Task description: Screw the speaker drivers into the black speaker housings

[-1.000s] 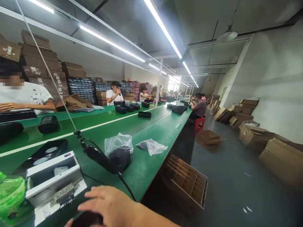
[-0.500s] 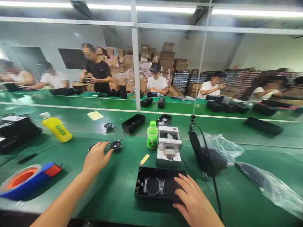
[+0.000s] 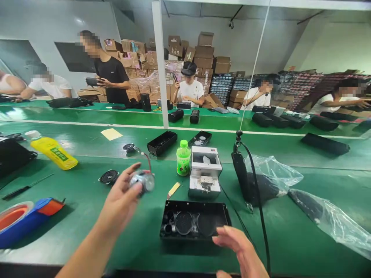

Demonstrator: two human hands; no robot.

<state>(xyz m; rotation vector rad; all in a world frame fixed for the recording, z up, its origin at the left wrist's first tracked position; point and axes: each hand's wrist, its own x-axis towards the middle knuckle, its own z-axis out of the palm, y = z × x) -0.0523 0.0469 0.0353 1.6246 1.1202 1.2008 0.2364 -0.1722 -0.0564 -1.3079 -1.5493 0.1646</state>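
Note:
My left hand (image 3: 123,197) grips a small round speaker driver (image 3: 146,181), its silvery magnet side showing and a red wire trailing from its top. The driver is held above the green bench, somewhat blurred. Left of it, a second speaker driver (image 3: 109,177) lies cone up. In front of me sits a black speaker housing (image 3: 197,239), open side up, with two round openings inside. My right hand (image 3: 239,247) hovers at the housing's near right corner, fingers apart and holding nothing; part of it runs off the bottom edge.
Behind the housing stand a white-grey device (image 3: 205,170) and a green bottle (image 3: 183,158). A tape dispenser (image 3: 29,220), a screwdriver (image 3: 26,187) and a yellow bottle (image 3: 55,153) lie at left. A black cable (image 3: 257,193) hangs at right beside plastic bags (image 3: 327,216). Several people work opposite.
My left hand has picked the speaker driver up off the bench. My right hand has drawn back from the housing toward me. The view has tilted downward.

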